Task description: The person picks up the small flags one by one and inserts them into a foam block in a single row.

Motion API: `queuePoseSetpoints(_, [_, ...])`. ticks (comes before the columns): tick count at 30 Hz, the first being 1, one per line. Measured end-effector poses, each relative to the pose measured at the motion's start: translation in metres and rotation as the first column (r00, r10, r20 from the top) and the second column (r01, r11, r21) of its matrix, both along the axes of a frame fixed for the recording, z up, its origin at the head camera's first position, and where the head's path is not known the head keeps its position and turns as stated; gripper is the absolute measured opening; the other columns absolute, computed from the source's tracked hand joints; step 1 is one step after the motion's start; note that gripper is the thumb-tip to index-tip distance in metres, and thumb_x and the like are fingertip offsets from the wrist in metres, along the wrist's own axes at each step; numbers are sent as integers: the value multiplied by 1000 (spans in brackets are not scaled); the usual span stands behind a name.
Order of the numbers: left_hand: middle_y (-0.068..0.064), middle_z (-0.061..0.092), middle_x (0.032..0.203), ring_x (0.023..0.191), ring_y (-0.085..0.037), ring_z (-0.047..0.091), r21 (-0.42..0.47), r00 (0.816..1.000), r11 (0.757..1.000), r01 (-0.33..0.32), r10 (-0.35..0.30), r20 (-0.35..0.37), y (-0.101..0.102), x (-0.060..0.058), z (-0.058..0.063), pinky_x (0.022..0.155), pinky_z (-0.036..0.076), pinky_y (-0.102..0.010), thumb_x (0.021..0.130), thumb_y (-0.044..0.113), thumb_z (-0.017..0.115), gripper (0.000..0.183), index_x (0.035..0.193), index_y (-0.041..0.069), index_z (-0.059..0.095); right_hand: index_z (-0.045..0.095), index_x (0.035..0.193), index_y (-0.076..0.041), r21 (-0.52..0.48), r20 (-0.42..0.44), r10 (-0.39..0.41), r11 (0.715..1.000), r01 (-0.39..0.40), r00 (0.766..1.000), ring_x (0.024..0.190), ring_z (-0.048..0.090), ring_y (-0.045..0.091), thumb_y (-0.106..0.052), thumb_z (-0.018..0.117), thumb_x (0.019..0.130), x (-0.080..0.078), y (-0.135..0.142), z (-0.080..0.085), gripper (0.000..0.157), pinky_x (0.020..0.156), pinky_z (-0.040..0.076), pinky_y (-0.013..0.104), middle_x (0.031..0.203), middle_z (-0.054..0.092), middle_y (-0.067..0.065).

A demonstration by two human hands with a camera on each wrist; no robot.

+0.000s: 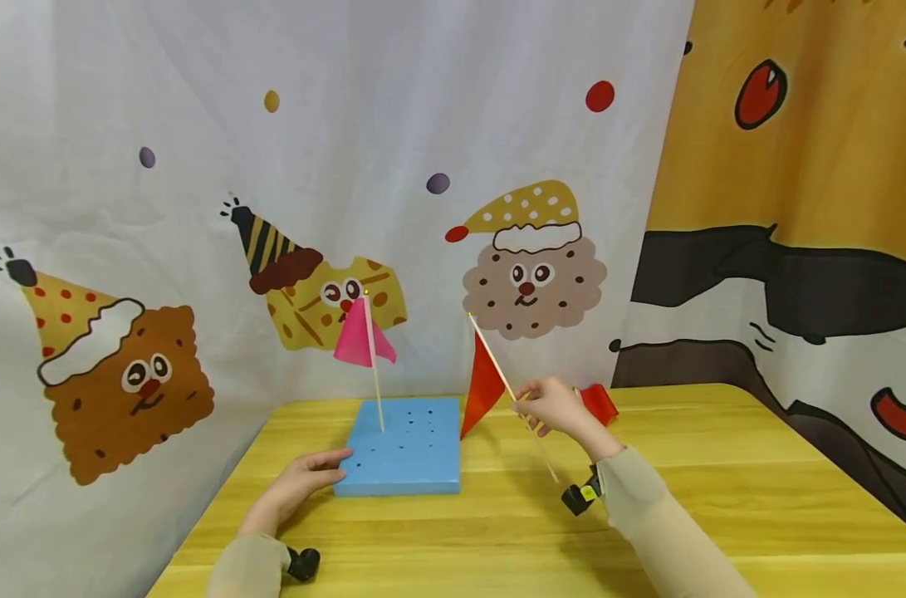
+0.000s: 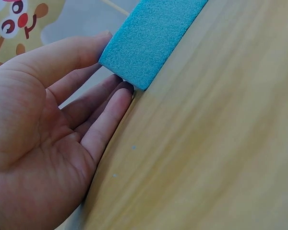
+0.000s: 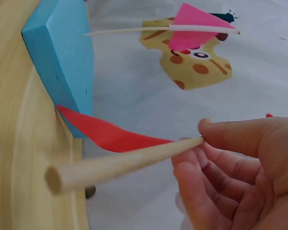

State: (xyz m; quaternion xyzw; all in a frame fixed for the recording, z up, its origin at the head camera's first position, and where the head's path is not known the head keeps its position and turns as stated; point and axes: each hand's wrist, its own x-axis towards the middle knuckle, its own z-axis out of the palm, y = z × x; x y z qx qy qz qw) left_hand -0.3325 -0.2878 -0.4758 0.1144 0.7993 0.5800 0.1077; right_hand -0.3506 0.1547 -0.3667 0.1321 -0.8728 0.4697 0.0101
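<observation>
My right hand [image 1: 553, 407] pinches the wooden stick of a red flag [image 1: 483, 382] between thumb and fingers. The stick leans, its bare lower end pointing down over the table toward me. In the right wrist view, that blunt stick end [image 3: 55, 179] is close to the camera, and the red cloth overlaps the block's corner. A blue foam block [image 1: 400, 469] with several small holes lies on the table. Upright in it stands a pink flag [image 1: 359, 336] on a thin stick. My left hand [image 1: 297, 486] touches the block's left side with extended fingertips, near its front corner.
More red cloth [image 1: 598, 404] lies on the table behind my right hand. The wooden table [image 1: 423, 540] reaches back to a printed curtain [image 1: 423, 100] with cartoon biscuits and cheese.
</observation>
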Motion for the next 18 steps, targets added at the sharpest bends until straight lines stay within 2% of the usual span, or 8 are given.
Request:
queuePoseSetpoints(9, [-19, 43, 146, 134, -40, 36, 14, 1000, 1000, -15, 15, -15, 1, -3, -2, 109, 32, -52, 94, 23, 65, 52, 140, 3, 52, 66, 105, 0, -83, -24, 44, 995, -46, 999, 57, 62, 22, -13, 68, 91, -19, -26, -6, 19, 48, 56, 39, 77, 66, 7])
queuePoseSetpoints(18, [-18, 40, 149, 137, -40, 32, 27, 1000, 1000, 2, -1, -16, -3, -2, -5, 110, 30, -54, 95, 22, 64, 51, 141, 4, 51, 66, 108, -4, -128, -38, 48, 990, -52, 998, 62, 64, 25, -16, 67, 92, -37, -59, 3, 20, 51, 57, 40, 83, 68, 7])
